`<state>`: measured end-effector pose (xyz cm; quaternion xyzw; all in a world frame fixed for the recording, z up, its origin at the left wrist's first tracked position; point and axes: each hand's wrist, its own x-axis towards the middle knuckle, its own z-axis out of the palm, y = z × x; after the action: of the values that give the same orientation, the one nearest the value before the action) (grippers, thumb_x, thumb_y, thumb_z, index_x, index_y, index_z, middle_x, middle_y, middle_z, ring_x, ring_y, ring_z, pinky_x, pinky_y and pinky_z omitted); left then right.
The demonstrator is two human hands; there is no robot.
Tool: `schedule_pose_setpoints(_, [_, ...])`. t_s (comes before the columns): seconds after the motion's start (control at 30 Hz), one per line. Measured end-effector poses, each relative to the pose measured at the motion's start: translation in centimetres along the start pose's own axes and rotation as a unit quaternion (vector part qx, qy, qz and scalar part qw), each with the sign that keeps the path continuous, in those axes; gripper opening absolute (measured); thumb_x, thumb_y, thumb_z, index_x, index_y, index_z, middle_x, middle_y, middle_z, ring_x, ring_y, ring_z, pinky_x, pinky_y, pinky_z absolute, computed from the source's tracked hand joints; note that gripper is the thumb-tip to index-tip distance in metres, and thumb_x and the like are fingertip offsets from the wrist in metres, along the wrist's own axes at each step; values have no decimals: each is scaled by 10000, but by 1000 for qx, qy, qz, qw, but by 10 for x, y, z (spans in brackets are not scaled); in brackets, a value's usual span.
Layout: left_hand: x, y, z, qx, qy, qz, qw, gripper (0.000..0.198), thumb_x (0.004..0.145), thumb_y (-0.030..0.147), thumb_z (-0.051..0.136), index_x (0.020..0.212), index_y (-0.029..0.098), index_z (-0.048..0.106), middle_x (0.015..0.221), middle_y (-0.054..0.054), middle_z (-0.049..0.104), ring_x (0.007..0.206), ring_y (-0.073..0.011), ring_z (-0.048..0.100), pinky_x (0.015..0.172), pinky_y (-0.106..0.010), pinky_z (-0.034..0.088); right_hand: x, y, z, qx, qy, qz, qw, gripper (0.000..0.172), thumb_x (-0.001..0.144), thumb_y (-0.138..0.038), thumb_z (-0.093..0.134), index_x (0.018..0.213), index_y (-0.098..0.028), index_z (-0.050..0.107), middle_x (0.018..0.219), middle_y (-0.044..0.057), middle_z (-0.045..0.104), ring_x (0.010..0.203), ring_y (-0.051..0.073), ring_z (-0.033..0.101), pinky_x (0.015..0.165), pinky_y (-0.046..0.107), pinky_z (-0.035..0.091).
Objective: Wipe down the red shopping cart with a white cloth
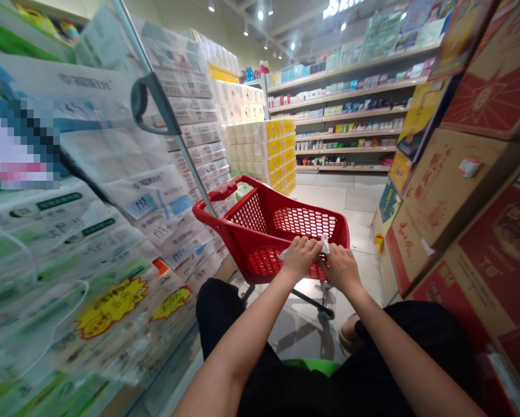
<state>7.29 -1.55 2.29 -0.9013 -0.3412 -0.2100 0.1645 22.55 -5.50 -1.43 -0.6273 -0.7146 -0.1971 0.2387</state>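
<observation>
A red plastic shopping cart (231, 240) with perforated sides stands in front of me, its near side facing my knees. My left hand (302, 256) lies closed over the near rim, with a white edge showing beside it. Just to its right, my right hand (342, 267) is curled at the same rim. Between the two hands a crumpled white wipe (324, 244) pokes up, pinched against the cart. Most of the wipe is hidden under my fingers. A pale green and white item (243, 190) shows at the cart's handle end.
Stacked tissue packs (168, 191) rise on the left, with yellow price signs (111, 307). A metal pole with a grey grip (155, 104) rises from the cart. Cardboard cartons (442, 179) line the right. Shelves (342, 130) of small goods stand behind. A green seat (314, 366) is beneath me.
</observation>
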Motion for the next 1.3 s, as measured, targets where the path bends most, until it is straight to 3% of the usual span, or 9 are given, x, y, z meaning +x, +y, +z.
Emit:
schedule_pose_setpoints(0.1, [-17, -29, -2, 15, -6, 17, 1000, 317, 974, 274, 375, 1273, 268, 479, 1241, -51, 562, 1132, -221, 482, 1011, -395, 345, -1, 2, -6, 10, -3, -8, 1000, 255, 933, -390, 402, 991, -187, 546, 909, 79, 587, 854, 228, 475, 794, 345, 293])
schedule_pose_setpoints(0.3, [-58, -108, -35, 51, -10, -65, 997, 331, 954, 236, 385, 1256, 306, 501, 1286, -29, 541, 1246, -227, 421, 1144, -441, 229, -2, 7, -8, 28, 3, -8, 1000, 275, 944, -417, 384, 1003, -202, 545, 902, 72, 592, 859, 221, 483, 794, 339, 291])
schedule_pose_setpoints(0.4, [-68, -127, -49, 59, 19, -102, 993, 311, 947, 248, 390, 1224, 292, 525, 1254, -32, 553, 1262, -224, 409, 1175, -447, 190, -2, 6, -6, 35, 6, -4, 999, 283, 943, -423, 382, 1015, -203, 544, 907, 74, 592, 862, 224, 482, 797, 342, 293])
schedule_pose_setpoints(0.6, [-62, -83, -33, 58, 58, -171, 982, 366, 908, 248, 417, 1262, 234, 506, 1298, -72, 516, 1326, -262, 349, 1189, -510, 131, -1, -6, -5, 34, 13, 14, 999, 282, 927, -413, 397, 1031, -194, 541, 917, 83, 587, 856, 232, 474, 796, 353, 294])
schedule_pose_setpoints(0.77, [-39, -2, 0, 2, 51, -114, 992, 544, 865, 301, 488, 1388, 177, 399, 1400, -99, 443, 1350, -289, 317, 1186, -513, 161, -2, -9, -3, 21, 8, 20, 1000, 246, 902, -385, 443, 1014, -186, 536, 928, 84, 585, 872, 242, 471, 800, 361, 300])
schedule_pose_setpoints(0.87, [-28, 25, 11, -13, 54, -70, 996, 595, 883, 294, 469, 1449, 178, 327, 1453, -89, 401, 1371, -279, 299, 1185, -489, 193, -4, -5, -2, 13, 7, 13, 1000, 253, 861, -304, 489, 1072, -168, 524, 970, 101, 591, 903, 252, 476, 811, 364, 304])
schedule_pose_setpoints(1.03, [-38, -14, 2, 14, 27, 18, 999, 584, 900, 180, 438, 1460, 289, 309, 1442, -16, 435, 1385, -202, 314, 1190, -429, 228, -6, 4, -4, 17, 2, -7, 1000, 249, 903, -390, 441, 1014, -189, 538, 935, 88, 592, 885, 245, 477, 802, 354, 305])
schedule_pose_setpoints(1.17, [-60, -74, -18, 44, 16, -57, 997, 500, 922, 201, 429, 1411, 297, 383, 1397, -24, 479, 1381, -221, 323, 1196, -479, 195, -4, 5, -4, 28, 6, -6, 1000, 265, 917, -414, 425, 1032, -204, 541, 930, 76, 591, 877, 235, 479, 805, 345, 300])
schedule_pose_setpoints(1.3, [-72, -100, -29, 57, 30, -110, 992, 457, 924, 167, 398, 1360, 294, 443, 1378, -30, 491, 1383, -230, 315, 1199, -491, 168, -1, 1, -2, 39, 8, 0, 999, 273, 920, -407, 423, 1060, -202, 535, 940, 77, 589, 882, 235, 479, 810, 346, 299])
